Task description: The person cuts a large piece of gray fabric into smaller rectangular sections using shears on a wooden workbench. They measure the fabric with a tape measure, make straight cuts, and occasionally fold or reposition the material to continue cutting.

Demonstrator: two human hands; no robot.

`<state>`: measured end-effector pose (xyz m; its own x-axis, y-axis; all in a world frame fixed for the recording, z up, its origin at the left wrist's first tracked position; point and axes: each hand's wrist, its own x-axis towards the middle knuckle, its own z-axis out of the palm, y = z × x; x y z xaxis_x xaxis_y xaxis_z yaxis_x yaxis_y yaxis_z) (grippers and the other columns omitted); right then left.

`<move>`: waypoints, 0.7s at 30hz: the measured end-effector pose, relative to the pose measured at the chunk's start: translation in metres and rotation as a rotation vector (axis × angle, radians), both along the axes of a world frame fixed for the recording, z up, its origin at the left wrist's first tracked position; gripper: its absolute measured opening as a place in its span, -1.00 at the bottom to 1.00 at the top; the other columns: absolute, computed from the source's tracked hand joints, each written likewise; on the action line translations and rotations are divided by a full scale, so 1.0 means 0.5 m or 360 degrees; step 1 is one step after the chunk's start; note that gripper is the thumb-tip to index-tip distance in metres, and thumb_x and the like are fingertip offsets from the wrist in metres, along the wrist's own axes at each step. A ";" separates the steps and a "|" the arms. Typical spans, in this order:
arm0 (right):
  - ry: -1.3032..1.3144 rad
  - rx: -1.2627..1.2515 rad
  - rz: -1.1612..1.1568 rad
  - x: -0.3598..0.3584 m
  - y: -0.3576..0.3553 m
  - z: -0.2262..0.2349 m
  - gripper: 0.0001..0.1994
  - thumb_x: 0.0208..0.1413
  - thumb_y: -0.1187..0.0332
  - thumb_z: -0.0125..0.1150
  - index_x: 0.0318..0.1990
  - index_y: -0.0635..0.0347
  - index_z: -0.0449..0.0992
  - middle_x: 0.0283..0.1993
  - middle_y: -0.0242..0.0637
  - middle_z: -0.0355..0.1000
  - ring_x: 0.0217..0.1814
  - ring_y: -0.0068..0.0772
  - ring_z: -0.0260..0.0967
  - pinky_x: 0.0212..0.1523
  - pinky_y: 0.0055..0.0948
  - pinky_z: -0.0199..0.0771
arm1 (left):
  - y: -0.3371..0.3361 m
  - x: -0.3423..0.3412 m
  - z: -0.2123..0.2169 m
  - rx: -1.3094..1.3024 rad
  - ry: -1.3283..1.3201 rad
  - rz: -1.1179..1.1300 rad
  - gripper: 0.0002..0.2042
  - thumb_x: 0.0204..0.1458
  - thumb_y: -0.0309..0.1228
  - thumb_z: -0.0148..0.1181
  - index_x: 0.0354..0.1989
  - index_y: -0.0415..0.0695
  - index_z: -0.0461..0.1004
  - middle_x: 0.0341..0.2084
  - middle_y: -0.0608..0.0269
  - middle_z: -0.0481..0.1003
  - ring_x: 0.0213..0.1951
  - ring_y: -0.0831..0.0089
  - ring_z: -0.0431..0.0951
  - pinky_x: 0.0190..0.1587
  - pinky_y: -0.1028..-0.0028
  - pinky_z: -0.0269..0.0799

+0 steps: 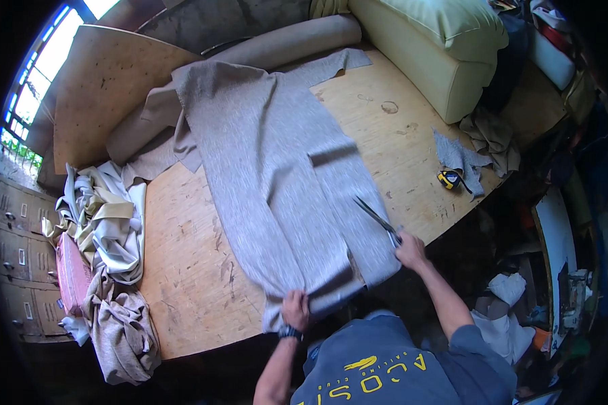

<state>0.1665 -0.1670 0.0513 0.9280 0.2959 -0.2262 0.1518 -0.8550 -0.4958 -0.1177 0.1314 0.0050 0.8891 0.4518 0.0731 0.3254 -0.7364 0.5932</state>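
A long piece of grey woven fabric (284, 169) lies lengthwise across the wooden table and reaches over its near edge. My left hand (295, 309), with a dark watch on the wrist, is closed on the fabric's near left edge. In my right hand (411, 250), at the near right side of the cloth, is a pair of scissors (377, 217). Their dark blades point away to the left, over the fabric, and look nearly together. Between the hands, a split with a raised flap shows near the close edge. Farther up, a short fold stands out.
Rolled fabric (297, 42) lies at the table's (189, 270) far side. A pale green upholstered piece (425, 54) stands far right. A yellow-black tape measure (448, 179) sits beside fabric scraps (458, 156). Crumpled cloth (115, 223) hangs at the left, near metal lockers (20, 236).
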 end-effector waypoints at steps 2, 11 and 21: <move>0.0096 -0.0023 -0.0039 -0.102 -0.088 0.032 -0.71 -0.08 0.24 0.38 -0.21 0.15 0.58 -0.27 0.04 0.59 -0.12 0.23 0.54 -0.10 0.07 0.49 | -0.061 -0.108 0.020 -0.0145 0.0005 -0.0041 -0.94 0.20 -0.43 0.21 -0.22 -0.10 0.49 -0.29 0.03 0.47 -0.28 -0.05 0.55 -0.29 0.08 0.47; 0.0097 -0.0197 -0.0232 -0.365 -0.321 0.014 -0.68 -0.04 0.23 0.50 -0.24 0.14 0.50 -0.36 -0.12 0.57 -0.27 0.06 0.56 -0.22 -0.04 0.51 | -0.097 -0.260 0.042 -0.0840 0.0738 -0.0407 -0.87 0.12 -0.36 0.34 -0.31 -0.15 0.61 -0.39 0.06 0.55 -0.29 0.12 0.61 -0.27 0.23 0.53; -0.0648 0.0113 -0.0065 -0.062 -0.003 -0.063 -0.80 0.03 0.39 0.29 -0.22 0.20 0.45 -0.25 -0.05 0.52 -0.14 0.15 0.49 -0.14 0.08 0.43 | 0.069 0.045 0.039 0.0345 -0.0023 -0.0270 -0.45 0.08 -0.05 0.32 0.24 0.04 0.49 0.39 -0.07 0.25 0.40 -0.06 0.21 0.43 -0.09 0.01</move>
